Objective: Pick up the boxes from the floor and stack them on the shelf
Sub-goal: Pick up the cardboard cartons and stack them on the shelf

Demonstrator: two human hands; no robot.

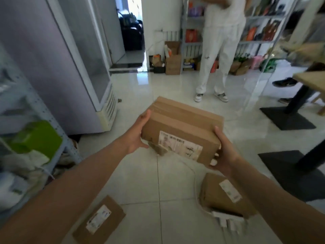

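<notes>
Item held: one brown rectangular cardboard box with a white printed shipping label on its near face (182, 128), tape along its top seam, carried clear of the glossy pale tiled floor (158, 182) between both bare hands. Left hand (139, 132): palm flat against the box's left end, fingers extended up that side, thumb below near the bottom edge. Right hand (222, 152): cupped around the near right corner, thumb up on the side face, fingers curled beneath the bottom edge. A torn flap or scrap of cardboard hangs under the box near the left hand; whether it is part of the box cannot be told. On the floor, lower left: one flat brown cardboard parcel with a white label (99, 221), lying apart from the others. On the floor, lower right: one smaller brown cardboard box with a white label on its upper face (223, 196), sitting tilted on or against white packing material (228, 219), partly crossed by the right forearm. Left edge: a grey perforated metal shelf unit (52, 120) holding a bright green package (37, 136) and pale bundled goods. Behind it: a tall grey glass-door cooler (70, 64). Background: a standing person in white clothing and sneakers (216, 55) before stocked shelving. Right side: black table pedestals on square base plates (288, 117).
</notes>
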